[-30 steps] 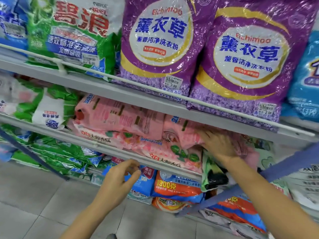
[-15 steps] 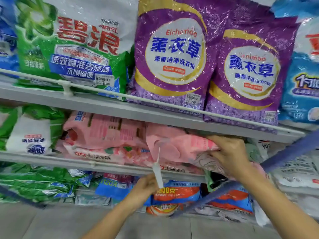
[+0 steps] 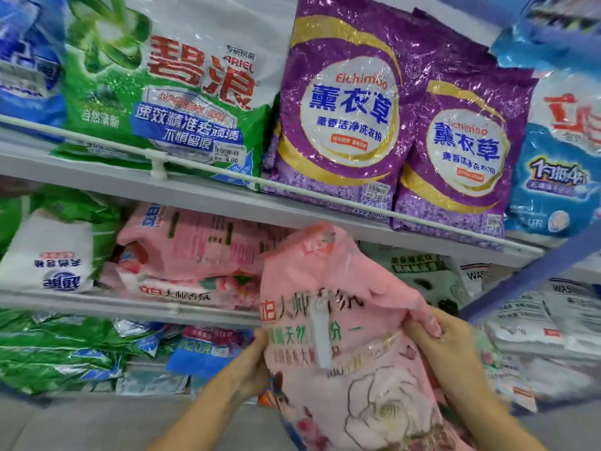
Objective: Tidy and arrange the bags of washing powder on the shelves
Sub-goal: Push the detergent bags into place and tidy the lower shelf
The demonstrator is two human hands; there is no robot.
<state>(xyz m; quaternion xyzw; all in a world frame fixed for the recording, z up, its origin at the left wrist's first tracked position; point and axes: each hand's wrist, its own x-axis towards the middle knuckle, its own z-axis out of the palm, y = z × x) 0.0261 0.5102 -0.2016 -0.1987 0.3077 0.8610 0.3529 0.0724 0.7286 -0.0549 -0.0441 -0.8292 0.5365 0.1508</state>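
The right hand [image 3: 455,346] is curling its fingers [image 3: 422,327] over the right edge of a pink bag [image 3: 351,320] of washing powder, pinching the crumpled film, while the left hand [image 3: 250,369] is pressing against the bag's left edge with its thumb on the front; its other fingers are hidden behind the bag, so how far they are closing cannot be told. Half a second ago only the right hand was gripping this bag, which was still lying on the middle shelf [image 3: 130,307], and the left hand was reaching up below it; now both hands are holding it, and it is hanging upright in front of the shelves, clear of the shelf and nearer the camera. A white tag [image 3: 320,336] is dangling down the front of the bag between the 2 hands. Behind and to the left, a stack of pink bags [image 3: 188,255] is lying flat on the middle shelf, with a green and white bag [image 3: 52,255] beside it. On the upper shelf [image 3: 227,203], a large green bag [image 3: 162,92] is standing next to 2 purple bags [image 3: 341,109], and a blue bag [image 3: 559,157] is standing at the right end. Green bags [image 3: 48,349] are lying on the lowest level at the left.
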